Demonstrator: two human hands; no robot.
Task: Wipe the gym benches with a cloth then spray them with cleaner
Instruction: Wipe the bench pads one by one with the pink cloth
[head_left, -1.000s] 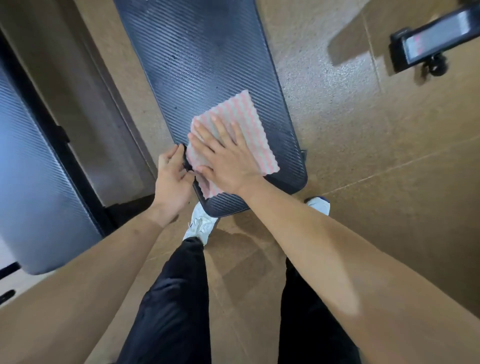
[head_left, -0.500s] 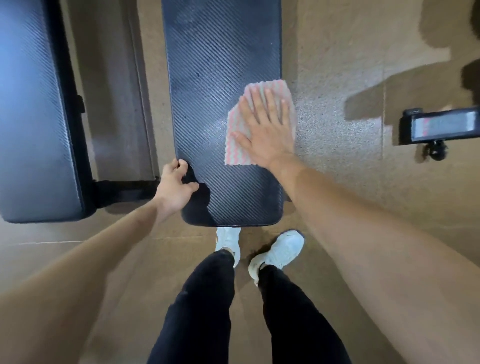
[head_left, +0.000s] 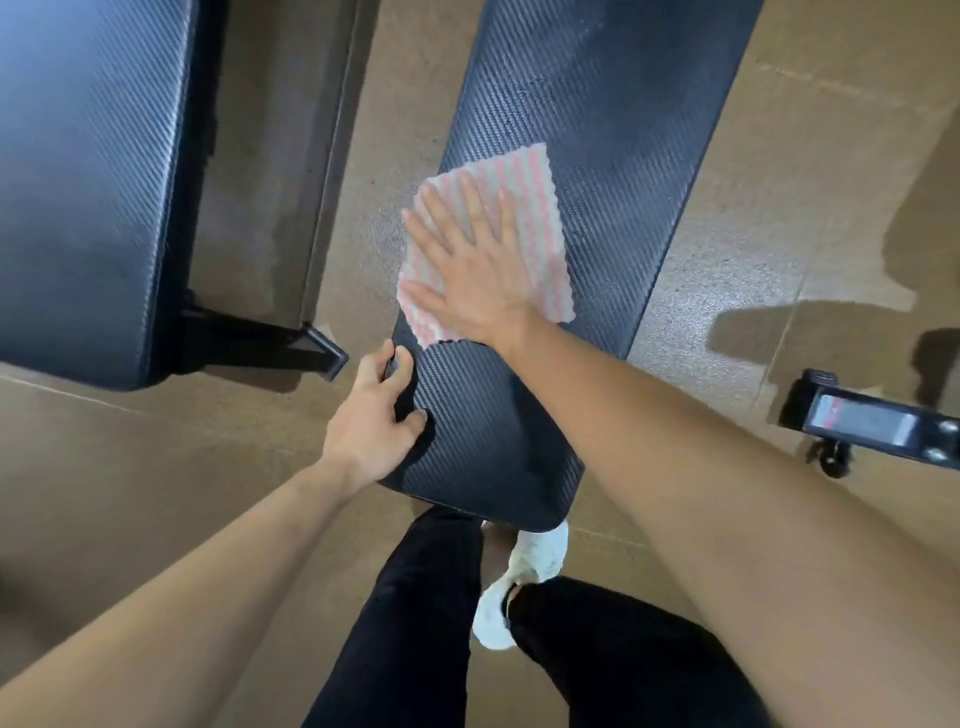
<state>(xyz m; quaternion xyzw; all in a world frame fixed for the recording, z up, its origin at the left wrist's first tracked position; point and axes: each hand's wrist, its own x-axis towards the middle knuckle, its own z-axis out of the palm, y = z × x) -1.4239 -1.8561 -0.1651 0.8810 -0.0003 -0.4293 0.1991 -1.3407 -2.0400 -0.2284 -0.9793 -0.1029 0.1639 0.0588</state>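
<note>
Since 0.5 s ago cloth (head_left: 545, 260) crosses from right edge of bench (head_left: 571, 104) to left edge, slightly overhanging it. That makes 1 sweep across pad width, so wiping is likely mid-way; far end, 2nd bench (head_left: 78, 182) and spraying look undone.

right hand (head_left: 467, 275) lies flat on cloth, fingers straight and spread — pressing, no pinch. left hand (head_left: 369, 421) curls round bench's near-left edge — steadying.

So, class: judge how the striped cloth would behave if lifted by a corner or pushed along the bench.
Probably floppy and light: the cloth lies thin and flat, edges wavy. Under the flat right hand it likely slides, though the textured bench may drag it.
</note>
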